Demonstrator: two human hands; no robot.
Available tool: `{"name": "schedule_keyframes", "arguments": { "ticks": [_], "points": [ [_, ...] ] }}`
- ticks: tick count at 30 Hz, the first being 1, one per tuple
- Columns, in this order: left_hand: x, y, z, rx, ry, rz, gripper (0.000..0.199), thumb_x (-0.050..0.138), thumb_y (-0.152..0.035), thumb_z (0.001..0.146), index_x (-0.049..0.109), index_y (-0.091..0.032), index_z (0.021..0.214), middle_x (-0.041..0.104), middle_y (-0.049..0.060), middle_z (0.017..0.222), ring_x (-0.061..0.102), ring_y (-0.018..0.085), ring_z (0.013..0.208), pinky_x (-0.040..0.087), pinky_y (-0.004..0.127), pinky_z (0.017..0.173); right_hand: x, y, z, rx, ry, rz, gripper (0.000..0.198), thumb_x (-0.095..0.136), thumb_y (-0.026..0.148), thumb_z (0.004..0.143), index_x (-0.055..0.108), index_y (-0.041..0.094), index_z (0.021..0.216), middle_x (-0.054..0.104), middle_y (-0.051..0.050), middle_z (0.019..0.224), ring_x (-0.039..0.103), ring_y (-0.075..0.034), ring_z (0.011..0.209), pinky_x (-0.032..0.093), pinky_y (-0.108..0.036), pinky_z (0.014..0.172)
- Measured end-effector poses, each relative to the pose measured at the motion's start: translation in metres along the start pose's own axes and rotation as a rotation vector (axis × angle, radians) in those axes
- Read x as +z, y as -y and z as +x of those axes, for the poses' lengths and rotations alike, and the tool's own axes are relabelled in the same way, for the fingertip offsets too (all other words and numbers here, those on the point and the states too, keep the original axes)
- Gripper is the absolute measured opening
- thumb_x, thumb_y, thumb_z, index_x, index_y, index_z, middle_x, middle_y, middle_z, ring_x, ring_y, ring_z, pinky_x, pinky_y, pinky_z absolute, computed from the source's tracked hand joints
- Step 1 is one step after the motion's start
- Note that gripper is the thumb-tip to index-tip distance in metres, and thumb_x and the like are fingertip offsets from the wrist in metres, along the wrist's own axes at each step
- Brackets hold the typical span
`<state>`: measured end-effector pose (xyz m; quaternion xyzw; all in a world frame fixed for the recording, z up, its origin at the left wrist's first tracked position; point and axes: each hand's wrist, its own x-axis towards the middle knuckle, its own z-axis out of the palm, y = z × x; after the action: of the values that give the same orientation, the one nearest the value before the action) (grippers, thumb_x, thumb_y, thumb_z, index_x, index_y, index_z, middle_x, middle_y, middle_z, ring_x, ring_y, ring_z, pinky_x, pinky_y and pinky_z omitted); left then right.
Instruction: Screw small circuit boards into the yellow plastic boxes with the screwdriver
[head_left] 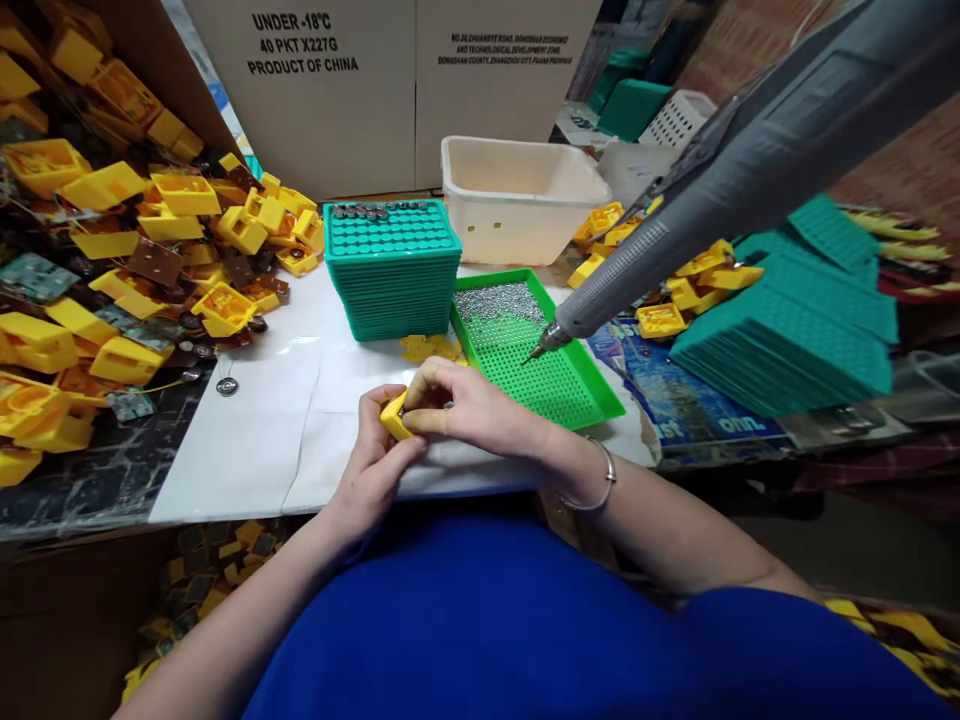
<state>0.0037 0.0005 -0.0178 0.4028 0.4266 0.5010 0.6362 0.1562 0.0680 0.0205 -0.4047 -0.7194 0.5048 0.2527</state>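
Observation:
Between my hands, low over the white sheet point(255, 430), is a small yellow plastic housing point(394, 415). My left hand point(373, 450) grips it from the left, thumb below and fingers behind. My right hand point(457, 400) reaches across its right side with bent, closed fingertips at the opening; whatever they pinch is hidden. Just behind my hands lie flat yellow plastic pieces point(433, 348). A green perforated tray point(540, 375) with many small screws point(502, 302) at its far end stands to the right. Above it hangs a grey electric screwdriver point(622, 250), its bit pointing down into the tray.
A stack of teal trays point(394, 290) with small round parts on top stands ahead, near a translucent bin point(517, 200). Yellow housings point(105, 280) with wires and circuit boards heap up at left. More teal trays point(787, 310) lean at right. A printed carton point(337, 120) closes the back.

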Motion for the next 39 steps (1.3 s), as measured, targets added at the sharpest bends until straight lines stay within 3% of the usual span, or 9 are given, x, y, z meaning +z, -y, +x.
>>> {"name": "schedule_keyframes", "arguments": {
  "ticks": [3, 8, 12, 15, 21, 27, 30, 33, 39],
  "points": [
    [-0.001, -0.002, 0.004, -0.019, -0.001, -0.042, 0.042, 0.072, -0.022, 0.079, 0.052, -0.025, 0.116, 0.062, 0.001, 0.111, 0.059, 0.016, 0.1, 0.045, 0.027, 0.088, -0.004, 0.005, 0.0, -0.059, -0.027, -0.011, 0.014, 0.073, 0.018, 0.075, 0.059, 0.016, 0.079, 0.057, 0.002, 0.08, 0.052, -0.009, 0.07, 0.046, -0.025, 0.066],
    [0.001, -0.009, 0.014, -0.148, -0.082, -0.216, 0.023, 0.065, -0.028, 0.081, 0.054, -0.019, 0.099, 0.072, 0.005, 0.09, 0.071, 0.023, 0.086, 0.055, 0.038, 0.076, -0.021, 0.035, 0.013, -0.433, -0.524, -0.341, 0.008, 0.057, 0.02, 0.09, 0.063, 0.018, 0.096, 0.061, -0.004, 0.095, 0.055, -0.013, 0.082, 0.048, -0.03, 0.078],
    [0.0, -0.009, 0.014, -0.178, -0.072, -0.186, 0.023, 0.066, -0.027, 0.079, 0.054, -0.019, 0.098, 0.074, 0.006, 0.089, 0.072, 0.022, 0.082, 0.057, 0.037, 0.072, -0.05, 0.05, 0.062, -0.354, -0.703, -0.705, 0.016, 0.051, 0.015, 0.092, 0.064, 0.019, 0.1, 0.062, -0.011, 0.105, 0.055, -0.022, 0.098, 0.044, -0.041, 0.093],
    [-0.001, -0.007, 0.013, -0.15, -0.069, -0.184, 0.024, 0.068, -0.027, 0.078, 0.054, -0.019, 0.097, 0.074, 0.005, 0.089, 0.072, 0.022, 0.085, 0.058, 0.037, 0.076, -0.08, 0.038, 0.113, -0.21, -0.648, -0.834, 0.015, 0.05, 0.016, 0.09, 0.064, 0.019, 0.09, 0.063, -0.014, 0.101, 0.056, -0.026, 0.096, 0.046, -0.045, 0.088],
    [-0.003, -0.004, 0.013, -0.121, -0.067, -0.192, 0.027, 0.07, -0.03, 0.076, 0.054, -0.02, 0.096, 0.071, 0.003, 0.089, 0.07, 0.02, 0.085, 0.057, 0.035, 0.076, -0.117, 0.015, 0.175, -0.194, -0.511, -0.874, 0.007, 0.063, 0.027, 0.083, 0.065, 0.021, 0.082, 0.065, -0.012, 0.081, 0.061, -0.027, 0.085, 0.05, -0.044, 0.076],
    [-0.003, -0.006, 0.012, -0.093, -0.091, -0.211, 0.03, 0.07, -0.024, 0.073, 0.053, -0.022, 0.098, 0.068, 0.002, 0.097, 0.069, 0.02, 0.094, 0.054, 0.037, 0.087, -0.09, 0.052, 0.127, -0.11, -0.608, -0.843, 0.01, 0.066, 0.018, 0.081, 0.062, 0.021, 0.073, 0.067, -0.009, 0.088, 0.062, -0.025, 0.087, 0.049, -0.043, 0.079],
    [-0.002, -0.008, 0.01, -0.067, -0.112, -0.247, 0.036, 0.07, -0.017, 0.07, 0.052, -0.024, 0.101, 0.066, 0.001, 0.103, 0.066, 0.021, 0.103, 0.05, 0.04, 0.096, -0.058, 0.055, 0.077, -0.229, -0.388, -0.533, 0.006, 0.061, 0.023, 0.087, 0.064, 0.019, 0.085, 0.067, -0.005, 0.088, 0.061, -0.019, 0.086, 0.048, -0.036, 0.078],
    [0.0, -0.007, 0.008, -0.02, -0.118, -0.258, 0.041, 0.069, -0.014, 0.07, 0.05, -0.025, 0.105, 0.063, 0.001, 0.106, 0.062, 0.021, 0.109, 0.048, 0.041, 0.099, -0.026, 0.037, 0.033, -0.184, -0.149, -0.191, 0.008, 0.064, 0.023, 0.085, 0.065, 0.016, 0.082, 0.068, -0.002, 0.081, 0.059, -0.013, 0.076, 0.047, -0.029, 0.071],
    [0.002, 0.002, 0.006, 0.032, -0.06, -0.135, 0.043, 0.066, -0.016, 0.078, 0.049, -0.028, 0.116, 0.059, -0.002, 0.108, 0.056, 0.014, 0.099, 0.045, 0.025, 0.09, 0.007, 0.002, 0.001, -0.08, -0.068, -0.102, 0.007, 0.062, 0.02, 0.085, 0.067, 0.017, 0.081, 0.07, -0.002, 0.085, 0.061, -0.012, 0.079, 0.045, -0.027, 0.075]
  ]
}}
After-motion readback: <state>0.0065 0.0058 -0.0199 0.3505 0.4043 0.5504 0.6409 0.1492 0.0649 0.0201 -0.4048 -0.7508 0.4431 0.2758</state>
